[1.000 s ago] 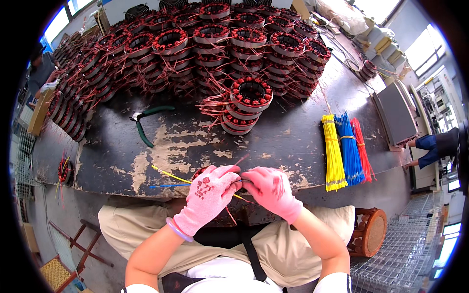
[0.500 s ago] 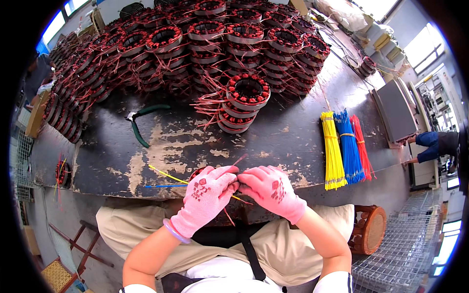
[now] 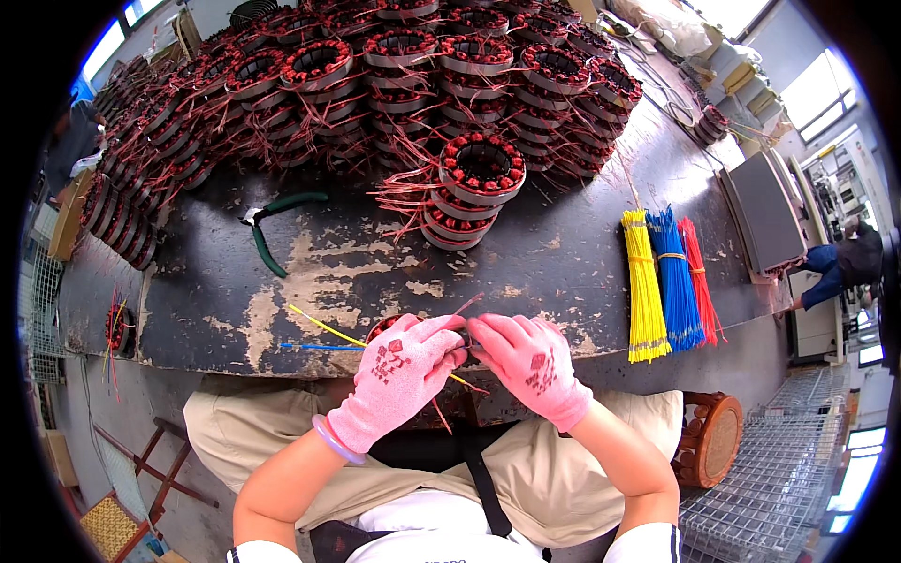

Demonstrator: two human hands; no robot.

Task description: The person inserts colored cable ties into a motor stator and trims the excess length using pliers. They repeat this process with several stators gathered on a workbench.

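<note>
Both my hands wear pink gloves and meet at the table's front edge. Partly hidden behind my left hand [image 3: 399, 371] is a motor stator [image 3: 383, 327] with red windings. A yellow wire [image 3: 324, 326] and a blue wire [image 3: 314, 347] stick out to its left. My left hand is closed, pinching thin lead wires whose reddish end [image 3: 469, 302] shows above the fingertips. Facing it almost tip to tip, my right hand [image 3: 530, 368] pinches at the same wires; the exact grip point is hidden by the fingers. Another yellow end [image 3: 462, 381] emerges below my left hand.
Beyond my hands stands a short stack of stators [image 3: 481, 174], backed by many more stacks [image 3: 399, 56]. Green-handled cutters [image 3: 267, 225] lie left. Yellow [image 3: 644, 291], blue [image 3: 674, 281] and red [image 3: 696, 272] wire bundles lie right. A wooden stool [image 3: 709, 439] stands by my right leg.
My hands have shifted slightly right, and a narrow gap has opened between the fingertips. The view has moved a little; the person at the far right has changed posture.
</note>
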